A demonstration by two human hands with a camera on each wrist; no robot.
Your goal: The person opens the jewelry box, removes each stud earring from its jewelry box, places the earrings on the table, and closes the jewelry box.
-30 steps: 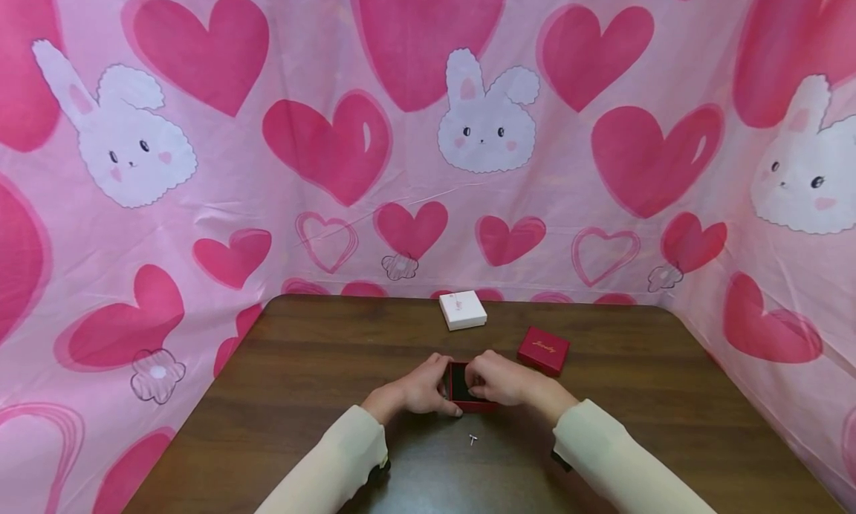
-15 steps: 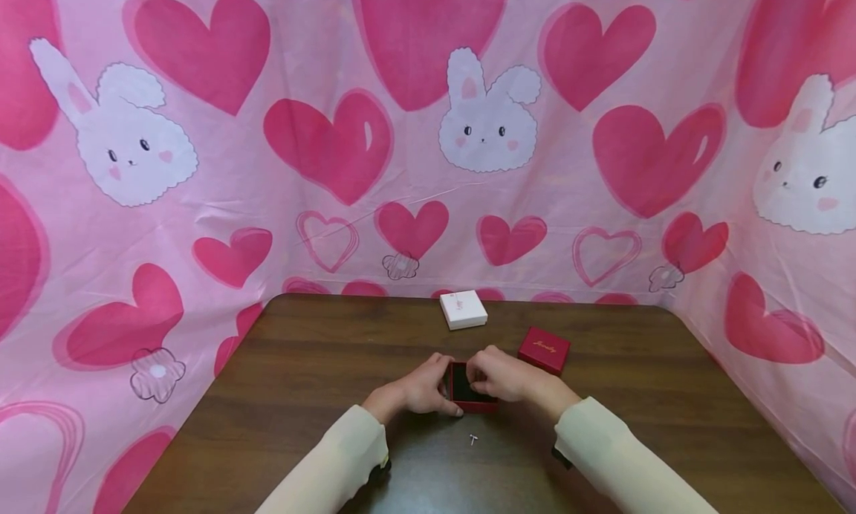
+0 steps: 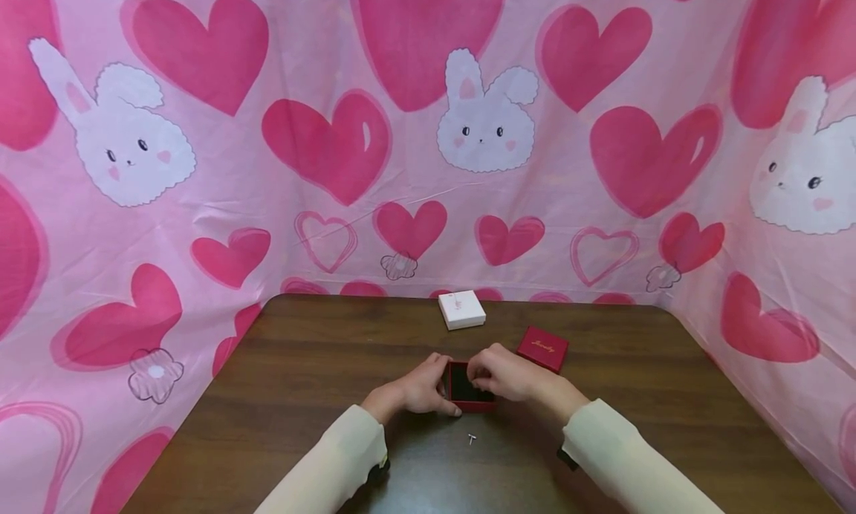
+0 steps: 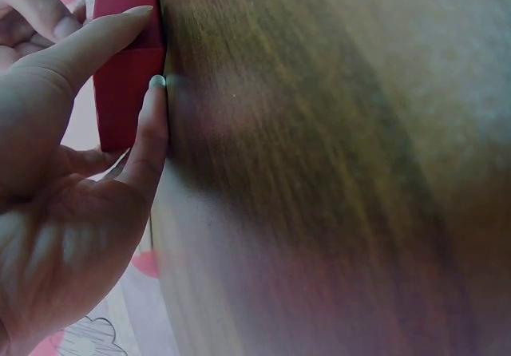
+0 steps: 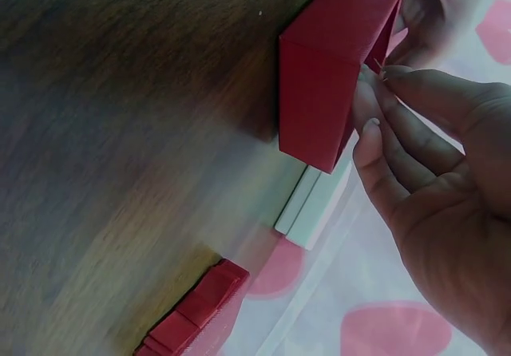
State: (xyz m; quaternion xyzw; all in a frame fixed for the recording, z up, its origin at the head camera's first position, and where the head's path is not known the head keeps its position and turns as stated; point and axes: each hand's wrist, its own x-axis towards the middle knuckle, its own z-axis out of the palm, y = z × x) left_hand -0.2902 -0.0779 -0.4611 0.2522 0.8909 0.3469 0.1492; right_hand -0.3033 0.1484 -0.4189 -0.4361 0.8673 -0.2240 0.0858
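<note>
An open red jewelry box (image 3: 475, 407) with a black inner pad (image 3: 461, 384) stands before the person. Around its left side, the left hand (image 3: 423, 388) grips it, thumb along the front wall in the left wrist view. Over the box's right half is the right hand (image 3: 507, 374), its thumb and forefinger pinched together at the opening. A thin shiny bit of an earring (image 5: 378, 65) shows at those fingertips in the right wrist view; most of it is hidden. In front of the box, a small silvery earring (image 3: 472, 439) lies on the table.
A red lid (image 3: 543, 348) with gold lettering lies to the right, behind the right hand. Farther back sits a white box (image 3: 462, 310). The brown wooden table (image 3: 321, 350) ends against a pink cloth (image 3: 414, 187) with hearts and rabbits.
The right hand has risen slightly over the box, and its wrist and sleeve have shifted a little to the right. The left hand and the box have stayed in place.
</note>
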